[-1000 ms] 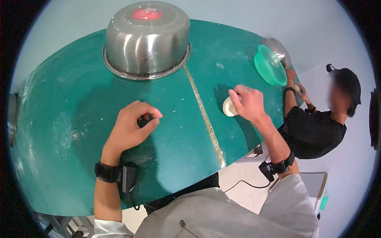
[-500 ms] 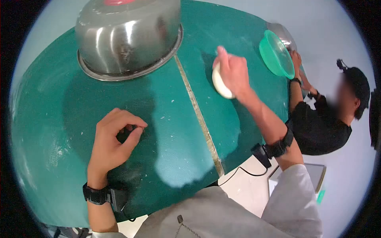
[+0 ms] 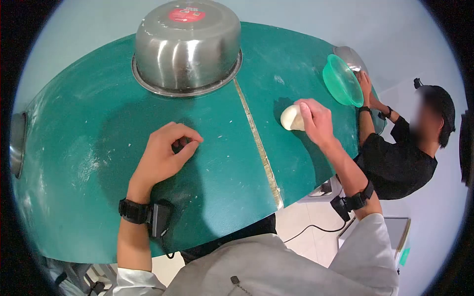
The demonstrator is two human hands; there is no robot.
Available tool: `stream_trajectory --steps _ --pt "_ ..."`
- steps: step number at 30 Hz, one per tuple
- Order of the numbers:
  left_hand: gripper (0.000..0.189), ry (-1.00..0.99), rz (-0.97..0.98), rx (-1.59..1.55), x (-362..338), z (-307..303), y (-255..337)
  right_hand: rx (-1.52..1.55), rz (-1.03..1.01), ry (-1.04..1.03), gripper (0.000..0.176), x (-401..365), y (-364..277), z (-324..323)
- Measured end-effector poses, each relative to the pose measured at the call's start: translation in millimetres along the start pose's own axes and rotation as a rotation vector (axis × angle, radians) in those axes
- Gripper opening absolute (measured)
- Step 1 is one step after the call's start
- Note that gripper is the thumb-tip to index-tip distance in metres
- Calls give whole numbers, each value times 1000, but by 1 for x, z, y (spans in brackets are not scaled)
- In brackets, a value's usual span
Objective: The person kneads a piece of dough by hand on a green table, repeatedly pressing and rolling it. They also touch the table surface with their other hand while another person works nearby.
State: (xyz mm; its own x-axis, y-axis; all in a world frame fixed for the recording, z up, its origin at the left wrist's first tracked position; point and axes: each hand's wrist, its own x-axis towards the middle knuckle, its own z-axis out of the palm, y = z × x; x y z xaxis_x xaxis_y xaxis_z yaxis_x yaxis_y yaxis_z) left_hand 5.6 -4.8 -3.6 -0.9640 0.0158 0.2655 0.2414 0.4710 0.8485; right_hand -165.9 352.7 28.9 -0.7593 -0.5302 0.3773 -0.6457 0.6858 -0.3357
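A smooth, pale ball of dough [image 3: 292, 118] rests on the green table [image 3: 222, 163], right of the seam strip. My right hand [image 3: 316, 121] is closed round the right side of the dough. Over the left part of the table, my left hand [image 3: 170, 150] is curled with thumb and fingertips together; whether anything small is between them is hidden. The large steel bowl [image 3: 185, 64] stands upside down beyond my left hand, with a red label on its base. Both of my wrists wear black straps with small devices.
At the right, a co-worker [image 3: 405, 153] in black has hands by a steel bowl [image 3: 349, 58] at the table's far right. A green plastic bowl [image 3: 340, 81] tilts beside them. Another metal bowl [image 3: 18, 145] shows at the left edge. Flour marks the tabletop.
The view has shifted, showing more of the upturned bowl. My right hand and the dough are nearer the table's right edge, and the dough now shows on the left of that hand.
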Motion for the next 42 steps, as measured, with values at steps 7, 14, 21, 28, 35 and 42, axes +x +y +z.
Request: stream_trajectory --steps 7,14,21,28,35,42 --pt "10 -9 3 19 1 -1 3 -151 -524 44 24 25 -45 22" --pt "11 -45 34 23 7 -3 5 -200 -300 -143 32 67 -22 52" --pt "13 -40 -26 -73 4 -1 4 -18 10 140 43 98 27 61" --pt "10 -65 -46 -84 -1 -5 3 -8 -272 336 30 39 10 44" --pt "11 -20 -93 -180 -1 -1 -3 -46 -360 36 22 24 -9 11" --pt "10 -28 -55 -109 1 -4 4 -217 -574 -178 33 61 -46 45"
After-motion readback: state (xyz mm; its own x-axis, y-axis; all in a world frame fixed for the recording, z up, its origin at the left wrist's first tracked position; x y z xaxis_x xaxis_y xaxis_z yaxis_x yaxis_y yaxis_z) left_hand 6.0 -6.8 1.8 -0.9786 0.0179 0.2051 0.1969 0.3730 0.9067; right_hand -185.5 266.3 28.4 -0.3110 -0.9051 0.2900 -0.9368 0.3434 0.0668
